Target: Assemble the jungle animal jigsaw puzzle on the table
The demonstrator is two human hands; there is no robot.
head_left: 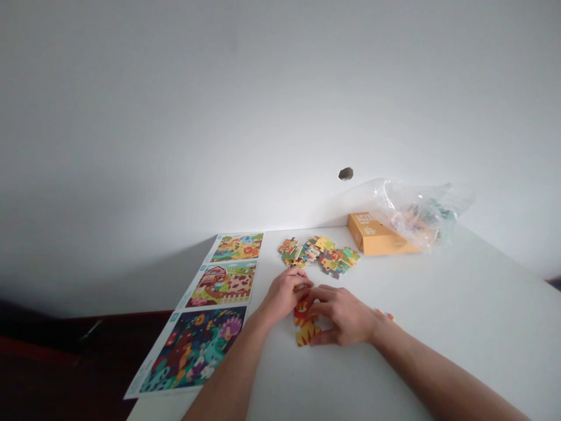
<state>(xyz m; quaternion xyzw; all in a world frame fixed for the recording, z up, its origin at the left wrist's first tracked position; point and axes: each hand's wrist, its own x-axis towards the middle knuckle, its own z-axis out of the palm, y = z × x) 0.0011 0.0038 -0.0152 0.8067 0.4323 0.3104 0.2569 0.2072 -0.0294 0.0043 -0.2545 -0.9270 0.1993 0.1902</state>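
Close Work at the Puzzle Strip [302, 327]

An orange-and-yellow puzzle strip lies on a white table [460, 316] between a person's two hands. The left hand [284, 292] bends over the strip's far end, fingers close together; whether they pinch a piece cannot be told. The right hand [344, 316] arches along the strip's right side, thumb and fingertips parted and touching it, though a firm grip cannot be confirmed. Loose pieces [337, 260] lie beyond the strip, with a yellow box [385, 242] and a clear plastic bag [421, 216] farther off to its right. A printed sheet [210, 316] with three pictures lies to its left. The step in hand looks like fitting pieces together; the next move seems to call for aligning edges and pressing the join flat.
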